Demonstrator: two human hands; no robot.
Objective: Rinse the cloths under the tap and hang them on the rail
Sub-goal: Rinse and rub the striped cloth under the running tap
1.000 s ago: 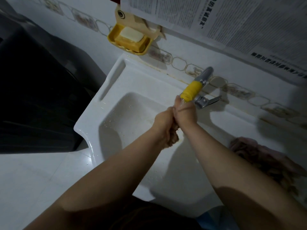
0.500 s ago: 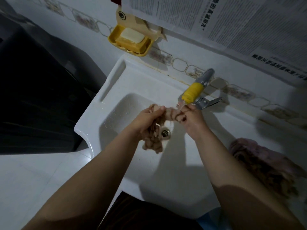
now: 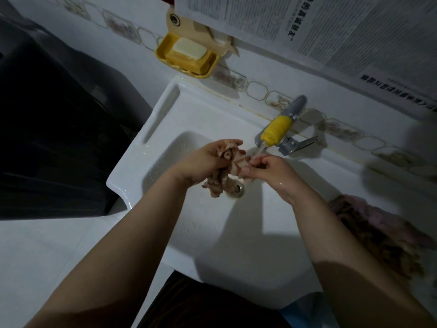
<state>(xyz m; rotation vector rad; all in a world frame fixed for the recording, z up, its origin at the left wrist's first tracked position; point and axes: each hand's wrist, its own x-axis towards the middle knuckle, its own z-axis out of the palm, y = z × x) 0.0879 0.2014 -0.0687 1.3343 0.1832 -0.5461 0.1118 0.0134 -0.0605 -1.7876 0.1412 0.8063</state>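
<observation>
sink: white ceramic sink [image 3: 165, 119] with a flat rim all round, metal drain [image 3: 237, 190] low in the bowl, water drops on the left slope
wall: white tiles with a patterned border strip, printed newspaper sheets [image 3: 331, 27] stuck along the top
tap: grey metal tap with a yellow sleeve [image 3: 276, 131] at the back edge, thin stream running off its tip
soap: yellow plastic soap dish [image 3: 186, 58] on the wall over the back left corner, pale bar sitting in it
cloth: crumpled pinkish-beige cloth [image 3: 220, 183] right under the stream, over the drain
left hand: left hand [image 3: 205, 162] clenched round the bunched cloth
right hand: right hand [image 3: 267, 169] pinching the cloth's other end, fingers closed
spare pile: dull pink heap of cloths [image 3: 378, 233] on the right rim, pretty murky, cut off by the frame edge
room to move: bowl's near half is open
left side: big dark shape [image 3: 47, 138] by the sink's left edge, can't tell what it is
</observation>
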